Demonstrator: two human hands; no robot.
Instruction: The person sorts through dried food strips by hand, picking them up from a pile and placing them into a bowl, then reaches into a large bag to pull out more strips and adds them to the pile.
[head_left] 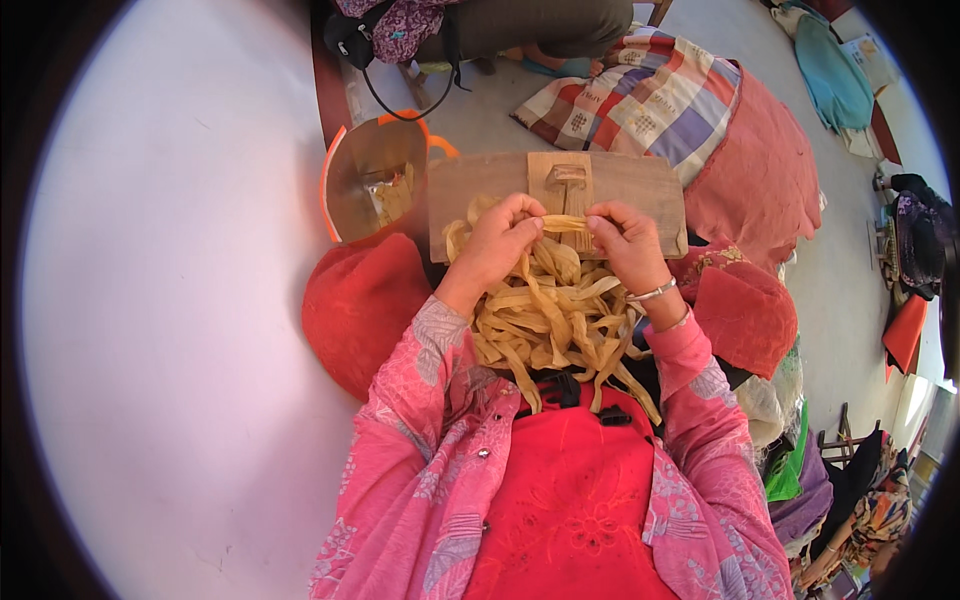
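Observation:
Between my hands a flat, yellow-tan strip (566, 223) is stretched level. My left hand (505, 240) pinches its left end with thumb and fingers. At the other end, my right hand (632, 248), with a bracelet on the wrist, grips it in a similar pinch. Below them a loose, tangled heap of the same strips (550, 310) lies over my lap, some ends hanging toward my waist. Just beyond my fingers stands a wooden board (480, 185) with a small wooden peg-like piece (568, 178) at its middle. What the strips are made of I cannot tell.
An orange-rimmed bucket (335, 190) with some yellowish pieces inside stands beyond my left hand. Red cloths (362, 310) flank my lap. Ahead on the right lies a checked cloth (650, 90) joined by a reddish one (755, 175). Another person's legs (540, 30) are at the top.

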